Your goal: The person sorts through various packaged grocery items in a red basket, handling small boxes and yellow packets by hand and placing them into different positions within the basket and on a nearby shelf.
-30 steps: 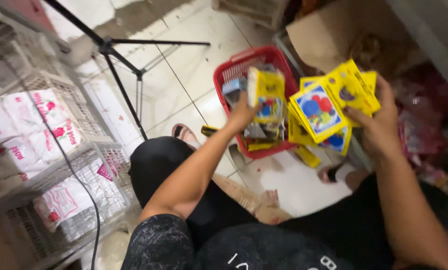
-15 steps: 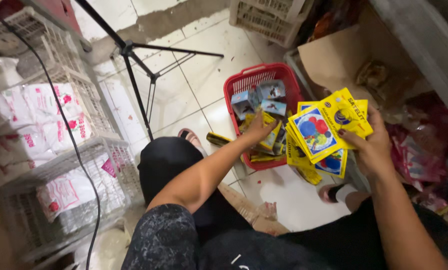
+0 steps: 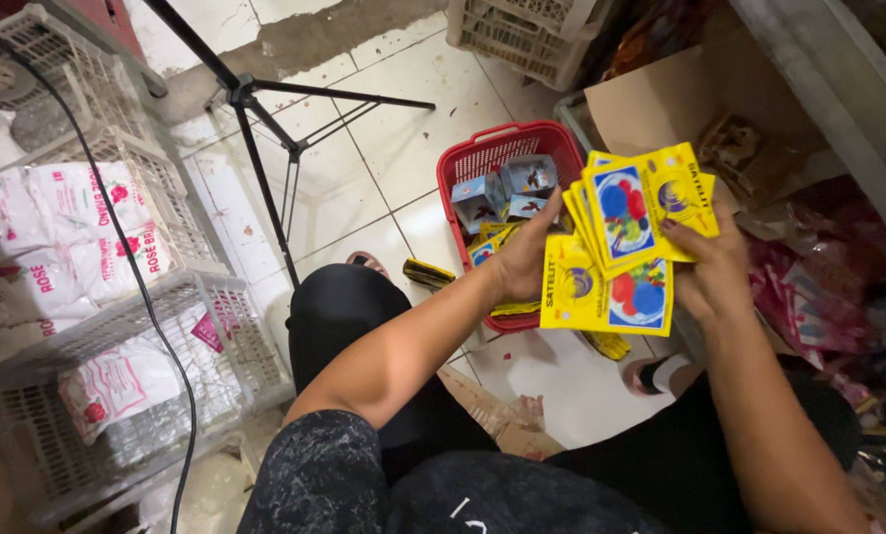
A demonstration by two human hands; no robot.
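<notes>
My right hand (image 3: 708, 265) grips a fanned stack of yellow packets (image 3: 629, 229) printed with blue and red balloons. My left hand (image 3: 528, 259) meets the stack from the left and pinches its lowest yellow packet (image 3: 601, 293) by the left edge. Just behind both hands a red plastic basket (image 3: 483, 158) stands on the tiled floor. It holds small grey-blue boxes (image 3: 507, 190) and more yellow packets, partly hidden by my left hand.
White wire racks (image 3: 117, 297) with white bags of goods stand at the left. A black tripod (image 3: 275, 129) and a cable (image 3: 136, 287) stand on the tiles. A cardboard box (image 3: 661, 99), a pale crate (image 3: 532, 35) and a shelf of snack packs (image 3: 819, 287) lie to the right.
My left hand lowered a yellow packet toward the red basket, then came back to the stack in my right hand. The view shifted slightly.
</notes>
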